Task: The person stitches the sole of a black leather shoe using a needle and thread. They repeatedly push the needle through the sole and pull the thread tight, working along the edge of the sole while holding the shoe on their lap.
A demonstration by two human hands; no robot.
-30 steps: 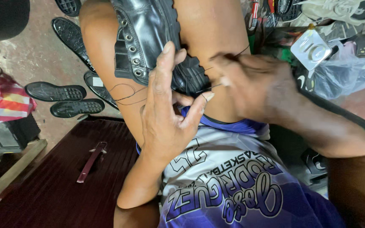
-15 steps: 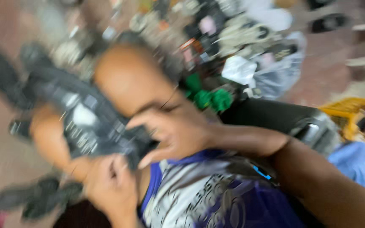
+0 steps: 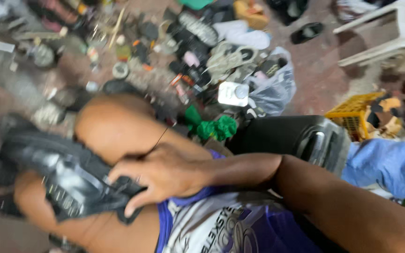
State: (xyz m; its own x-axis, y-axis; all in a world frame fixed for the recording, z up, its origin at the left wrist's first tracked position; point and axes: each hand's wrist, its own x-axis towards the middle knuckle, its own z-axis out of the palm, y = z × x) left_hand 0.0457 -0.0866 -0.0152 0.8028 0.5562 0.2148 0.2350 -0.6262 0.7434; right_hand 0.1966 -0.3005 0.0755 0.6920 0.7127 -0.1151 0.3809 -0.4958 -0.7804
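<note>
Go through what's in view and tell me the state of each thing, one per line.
Black boot: lying across the person's bare knees, gripped.
Right hand: fingers closed on the boot's edge.
Left hand: not in view.
Thread: a dark strand running up from the right hand.
Green cloth: crumpled on the floor.
Clear plastic bag: slumped on the floor, part filled.
Yellow crate: standing on the floor, contents unclear.
</note>
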